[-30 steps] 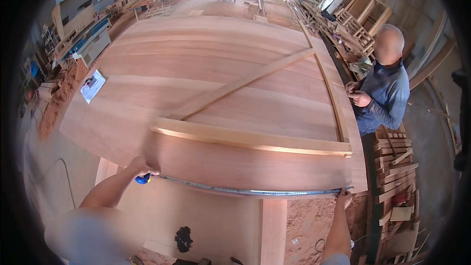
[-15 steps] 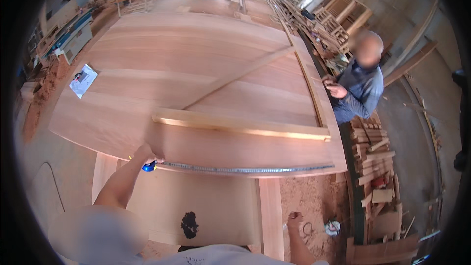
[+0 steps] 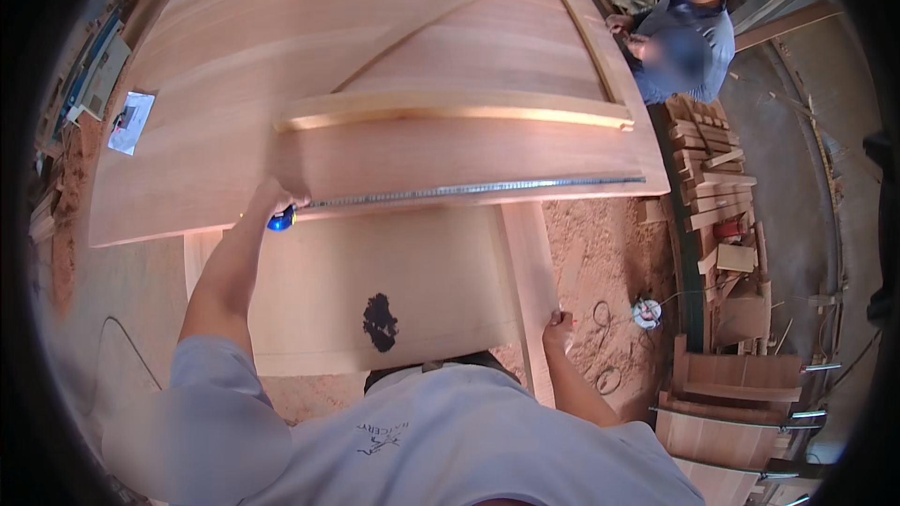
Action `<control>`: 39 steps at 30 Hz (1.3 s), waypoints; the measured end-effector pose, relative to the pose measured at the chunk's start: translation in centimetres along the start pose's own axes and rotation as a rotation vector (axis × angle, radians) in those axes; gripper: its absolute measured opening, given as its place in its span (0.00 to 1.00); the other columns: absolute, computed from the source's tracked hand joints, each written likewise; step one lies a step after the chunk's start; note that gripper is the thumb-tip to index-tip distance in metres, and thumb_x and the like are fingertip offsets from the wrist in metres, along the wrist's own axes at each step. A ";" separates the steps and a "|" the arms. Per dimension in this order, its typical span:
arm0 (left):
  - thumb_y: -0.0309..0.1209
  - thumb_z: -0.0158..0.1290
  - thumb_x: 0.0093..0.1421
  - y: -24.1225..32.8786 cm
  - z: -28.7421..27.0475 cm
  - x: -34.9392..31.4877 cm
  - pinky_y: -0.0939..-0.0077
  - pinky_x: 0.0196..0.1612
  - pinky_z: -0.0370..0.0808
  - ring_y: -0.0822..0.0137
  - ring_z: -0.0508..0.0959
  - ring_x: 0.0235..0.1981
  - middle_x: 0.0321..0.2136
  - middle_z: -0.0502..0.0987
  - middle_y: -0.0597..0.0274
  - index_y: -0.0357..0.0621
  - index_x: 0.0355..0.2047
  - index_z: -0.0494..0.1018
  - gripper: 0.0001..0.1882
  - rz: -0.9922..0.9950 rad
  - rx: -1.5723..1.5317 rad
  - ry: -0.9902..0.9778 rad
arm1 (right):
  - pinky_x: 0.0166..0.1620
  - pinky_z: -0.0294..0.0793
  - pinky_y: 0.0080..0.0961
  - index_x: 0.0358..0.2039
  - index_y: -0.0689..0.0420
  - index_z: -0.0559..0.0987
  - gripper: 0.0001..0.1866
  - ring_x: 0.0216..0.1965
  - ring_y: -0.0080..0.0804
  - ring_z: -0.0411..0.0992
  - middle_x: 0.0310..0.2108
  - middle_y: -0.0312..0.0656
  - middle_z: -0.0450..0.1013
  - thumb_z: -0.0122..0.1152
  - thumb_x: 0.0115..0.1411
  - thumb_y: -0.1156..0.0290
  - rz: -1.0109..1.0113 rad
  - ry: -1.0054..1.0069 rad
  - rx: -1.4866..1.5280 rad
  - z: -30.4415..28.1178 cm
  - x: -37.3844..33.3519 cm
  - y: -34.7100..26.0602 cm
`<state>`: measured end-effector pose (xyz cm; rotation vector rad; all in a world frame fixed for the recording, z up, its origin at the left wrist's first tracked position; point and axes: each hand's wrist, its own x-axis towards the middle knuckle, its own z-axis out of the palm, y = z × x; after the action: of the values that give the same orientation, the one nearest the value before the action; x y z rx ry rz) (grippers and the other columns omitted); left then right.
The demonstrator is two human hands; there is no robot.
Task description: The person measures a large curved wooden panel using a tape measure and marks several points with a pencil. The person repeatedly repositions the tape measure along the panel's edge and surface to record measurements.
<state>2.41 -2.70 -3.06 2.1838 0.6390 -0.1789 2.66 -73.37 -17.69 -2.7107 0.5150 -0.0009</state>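
Floor (image 3: 141,272) first: bare grey at left, reddish sawdust below and right of the job. Panel (image 3: 412,150), big, flat, wood-grained, takes most of the upper view. Pale board (image 3: 450,290) sits lower, at its near side, with a dark patch (image 3: 380,321), can't tell if stain or hole. Timber stack (image 3: 717,164) at right; co-worker (image 3: 717,42) stands just off the panel's right edge. On the panel: near batten (image 3: 450,110) crosswise, diagonal batten (image 3: 441,19) behind it. Steel tape (image 3: 422,193) lies out along the near edge, far end short of the right side, no hand on it. Reads as measuring; next move calls for a steady case end and a straight blade, my judgement. Hands: left hand (image 3: 278,199) pinches the tape at the case end, on the panel edge; right hand (image 3: 558,330) is off the panel, fingers curled, contents too small to tell. White paper (image 3: 131,124) lies far left on the panel. Blue case (image 3: 280,219) sits just under the left hand.
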 end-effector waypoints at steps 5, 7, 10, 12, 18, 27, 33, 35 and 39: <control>0.50 0.77 0.40 -7.0 0.1 3.0 0.62 0.38 0.78 0.57 0.83 0.31 0.30 0.84 0.47 0.33 0.28 0.83 0.30 -0.227 0.214 0.055 | 0.43 0.76 0.49 0.45 0.57 0.77 0.19 0.40 0.55 0.79 0.37 0.53 0.80 0.52 0.69 0.52 -0.011 -0.074 0.040 -0.2 -0.1 -0.7; 0.49 0.77 0.40 -5.2 0.4 2.7 0.62 0.38 0.78 0.57 0.83 0.30 0.29 0.84 0.47 0.33 0.28 0.83 0.29 -0.282 0.222 0.019 | 0.44 0.75 0.48 0.46 0.56 0.76 0.20 0.41 0.54 0.79 0.39 0.52 0.80 0.52 0.69 0.52 0.007 -0.094 0.048 -1.0 -0.3 -0.8; 0.48 0.76 0.41 -4.6 0.2 1.7 0.62 0.37 0.78 0.58 0.83 0.29 0.28 0.84 0.49 0.34 0.27 0.84 0.27 -0.276 0.240 0.058 | 0.44 0.75 0.48 0.47 0.56 0.76 0.20 0.42 0.54 0.79 0.40 0.52 0.80 0.52 0.69 0.52 0.002 -0.103 0.021 -1.0 -0.4 -0.9; 0.47 0.76 0.41 -4.0 0.2 1.4 0.63 0.37 0.78 0.58 0.83 0.28 0.28 0.84 0.49 0.34 0.27 0.84 0.27 -0.280 0.222 0.056 | 0.45 0.75 0.48 0.46 0.57 0.77 0.20 0.42 0.54 0.79 0.39 0.53 0.80 0.53 0.69 0.52 -0.003 -0.102 0.023 -0.8 -0.1 -0.6; 0.33 0.73 0.42 -4.8 -0.3 1.6 0.66 0.29 0.74 0.66 0.78 0.24 0.22 0.80 0.57 0.36 0.22 0.80 0.15 -0.153 0.093 0.047 | 0.43 0.76 0.46 0.44 0.59 0.78 0.18 0.40 0.54 0.79 0.37 0.55 0.80 0.55 0.69 0.56 -0.033 -0.125 0.079 0.3 0.6 -0.2; 0.36 0.76 0.37 1.1 -0.8 -2.4 0.64 0.35 0.77 0.62 0.81 0.29 0.28 0.83 0.52 0.36 0.27 0.81 0.21 -0.220 0.092 0.104 | 0.41 0.74 0.49 0.38 0.61 0.76 0.15 0.37 0.60 0.76 0.32 0.59 0.77 0.57 0.67 0.59 -0.059 -0.102 0.165 0.8 0.4 0.8; 0.43 0.79 0.38 -3.0 0.1 0.4 0.62 0.39 0.79 0.56 0.84 0.33 0.33 0.84 0.44 0.28 0.31 0.81 0.30 -0.265 0.188 0.123 | 0.41 0.73 0.49 0.38 0.60 0.77 0.17 0.36 0.58 0.77 0.32 0.57 0.78 0.55 0.68 0.57 -0.047 -0.100 0.085 0.6 1.1 1.2; 0.43 0.79 0.37 -3.1 0.1 0.5 0.62 0.39 0.79 0.55 0.84 0.33 0.33 0.84 0.43 0.27 0.32 0.81 0.31 -0.251 0.165 0.112 | 0.41 0.73 0.49 0.38 0.60 0.77 0.17 0.36 0.58 0.77 0.32 0.57 0.78 0.55 0.68 0.57 -0.026 -0.101 0.087 1.0 1.2 1.5; 0.43 0.79 0.37 -3.4 0.0 0.5 0.63 0.39 0.79 0.56 0.84 0.34 0.33 0.84 0.44 0.27 0.32 0.81 0.31 -0.243 0.146 0.107 | 0.42 0.74 0.50 0.39 0.59 0.77 0.17 0.38 0.59 0.77 0.35 0.58 0.78 0.54 0.68 0.56 -0.009 -0.113 0.062 0.7 0.9 0.7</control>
<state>1.17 -0.75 -5.60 2.2620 0.9799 -0.2436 3.33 -74.04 -18.62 -2.6341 0.4613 0.1309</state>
